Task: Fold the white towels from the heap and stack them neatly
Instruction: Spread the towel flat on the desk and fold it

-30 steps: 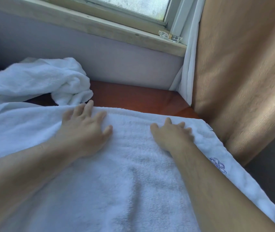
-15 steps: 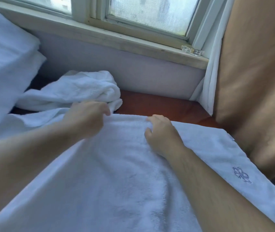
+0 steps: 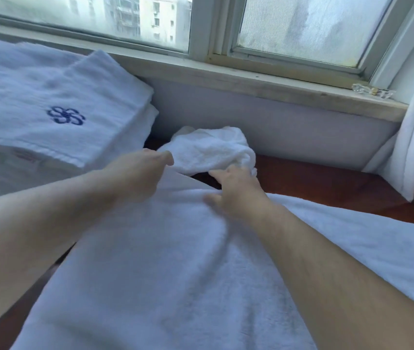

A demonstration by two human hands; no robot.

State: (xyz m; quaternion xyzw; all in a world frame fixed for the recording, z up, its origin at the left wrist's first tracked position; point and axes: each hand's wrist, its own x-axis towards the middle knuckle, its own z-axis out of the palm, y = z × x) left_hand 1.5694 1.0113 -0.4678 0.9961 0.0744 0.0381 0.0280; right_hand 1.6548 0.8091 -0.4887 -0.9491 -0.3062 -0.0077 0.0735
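Change since a second ago: no longer flat and spread on the cloth, now drawn up to its far hem; stack on the left newly in view; flower mark at the cloth's right edge now out of view.
Towel [image 3: 175, 274]: white terry, laid open across the near part of the table, rucked under the forearms, far hem raised between the hands.
Left hand [image 3: 137, 173]: curled tight at the far hem, thumb against forefinger, apparently pinching the cloth; blurred.
Right hand [image 3: 236, 190]: on the far hem, fingers bent forward, thumb out sideways on the cloth; closed on the hem or not, cannot tell.
Step in hand: judged as taking up the far hem for a fold toward the body.
Next move calls for: a firm pinch at both points, an even lift, hem brought back square onto the near edge, then smoothing flat.
Table [image 3: 327, 183]: reddish wood, bare strip showing beyond the towel on the right.
Heap [image 3: 213, 150]: one crumpled white towel, just beyond the hands, against the wall; still to be folded.
Stack [image 3: 49, 79]: folded white towels at far left, edges roughly aligned; destination for the towel in hand.
Emblem [image 3: 66, 116]: dark blue stitched flower-like knot on the stack's top towel; no letters.
Tag [image 3: 24, 155]: small reddish label on the stack's near edge; too blurred to read.
Sill [image 3: 251, 79]: worn pale wood, small clear glass piece [image 3: 372, 90] at its right end.
Curtain [image 3: 413, 137]: white, hanging at far right.
Other writing: none legible.
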